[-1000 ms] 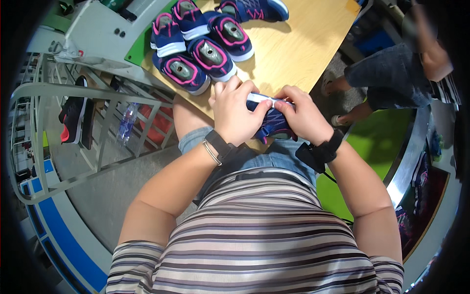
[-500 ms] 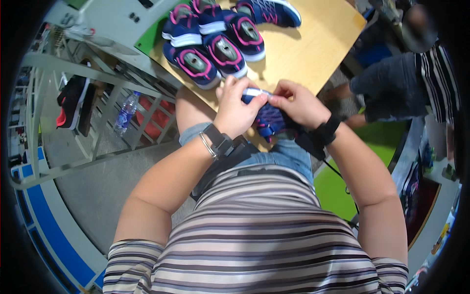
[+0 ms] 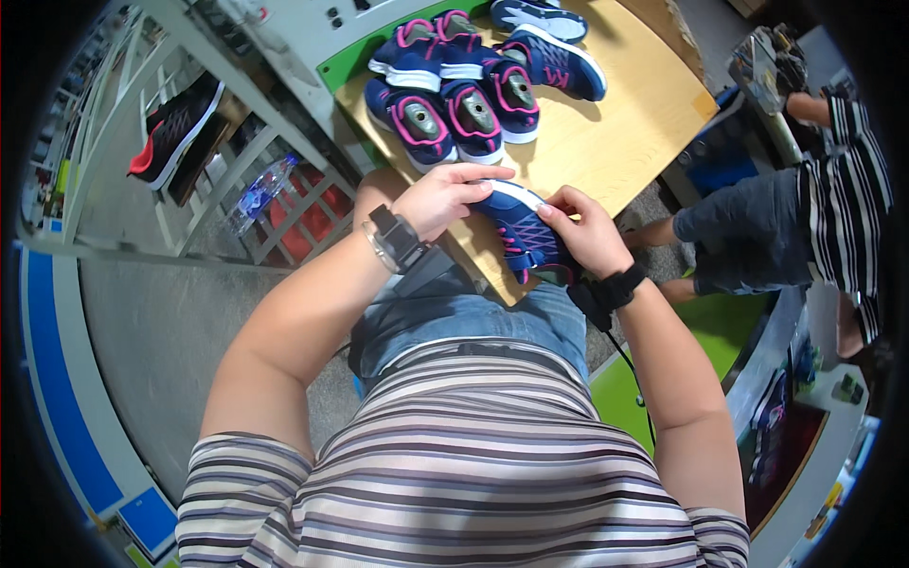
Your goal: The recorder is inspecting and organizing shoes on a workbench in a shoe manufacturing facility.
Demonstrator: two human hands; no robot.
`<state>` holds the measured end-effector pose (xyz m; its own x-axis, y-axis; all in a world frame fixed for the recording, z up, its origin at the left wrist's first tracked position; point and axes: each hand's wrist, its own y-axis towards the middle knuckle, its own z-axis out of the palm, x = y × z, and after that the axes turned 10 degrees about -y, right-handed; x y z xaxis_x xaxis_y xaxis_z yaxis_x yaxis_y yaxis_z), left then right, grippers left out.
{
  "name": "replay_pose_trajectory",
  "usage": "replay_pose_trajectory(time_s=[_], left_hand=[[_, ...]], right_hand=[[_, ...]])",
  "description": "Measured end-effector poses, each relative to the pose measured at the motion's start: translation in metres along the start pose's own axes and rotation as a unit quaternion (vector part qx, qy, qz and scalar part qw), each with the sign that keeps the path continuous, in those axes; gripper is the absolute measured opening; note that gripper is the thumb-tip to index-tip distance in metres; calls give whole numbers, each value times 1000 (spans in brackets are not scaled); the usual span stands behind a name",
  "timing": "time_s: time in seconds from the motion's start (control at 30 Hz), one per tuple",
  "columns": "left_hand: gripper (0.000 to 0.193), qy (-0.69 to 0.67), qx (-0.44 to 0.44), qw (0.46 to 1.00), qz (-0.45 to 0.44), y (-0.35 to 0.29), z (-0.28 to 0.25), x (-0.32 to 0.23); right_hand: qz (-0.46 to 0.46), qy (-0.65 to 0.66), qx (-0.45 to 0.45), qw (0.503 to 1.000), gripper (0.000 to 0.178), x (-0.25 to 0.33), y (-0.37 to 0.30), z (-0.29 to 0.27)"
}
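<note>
A navy sneaker [image 3: 526, 230] with pink trim, crossed lacing and a white sole edge is tilted above my lap at the table's near edge. Its toe points up and left. My left hand [image 3: 443, 199] holds the toe, thumb against the sole edge and index finger stretched along it. My right hand [image 3: 595, 235] grips the shoe's right side, its thumb on the white sole edge; the other fingers are partly hidden. Just beyond, several matching sneakers [image 3: 417, 118] stand close together on the wooden table [image 3: 620, 104], heels toward me.
Another sneaker [image 3: 559, 66] lies farther right on the table, and one at the back [image 3: 540, 19] shows its white sole. At left, a metal rack [image 3: 222, 71] holds a black shoe [image 3: 175, 133] and a plastic bottle [image 3: 260, 194]. A person in shorts [image 3: 748, 213] stands at right.
My view has shifted, bringing more of the table into sight. More of the sneaker's toe and sole edge shows between my hands, which are farther apart; my left index finger has straightened.
</note>
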<state>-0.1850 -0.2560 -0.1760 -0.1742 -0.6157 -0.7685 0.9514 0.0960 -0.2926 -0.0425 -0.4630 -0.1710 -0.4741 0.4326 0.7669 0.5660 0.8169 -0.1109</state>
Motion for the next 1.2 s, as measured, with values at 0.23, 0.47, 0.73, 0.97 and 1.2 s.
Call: replay_pose_trajectory(time_s=[0.23, 0.47, 0.73, 0.97, 1.2], left_hand=[[33, 47, -46, 997, 34, 3, -8, 11], [33, -116, -33, 992, 37, 3, -40, 23], [39, -194, 29, 969, 150, -5, 15, 12], [43, 6, -17, 983, 183, -2, 45, -32], [47, 67, 87, 981, 159, -13, 57, -44]], right_hand=[[19, -30, 8, 999, 26, 9, 2, -3], [-200, -161, -104, 961, 74, 25, -32, -19], [-180, -250, -94, 947, 108, -1, -63, -5], [-122, 35, -14, 992, 117, 7, -59, -9], [-153, 249, 89, 952, 74, 16, -69, -26]])
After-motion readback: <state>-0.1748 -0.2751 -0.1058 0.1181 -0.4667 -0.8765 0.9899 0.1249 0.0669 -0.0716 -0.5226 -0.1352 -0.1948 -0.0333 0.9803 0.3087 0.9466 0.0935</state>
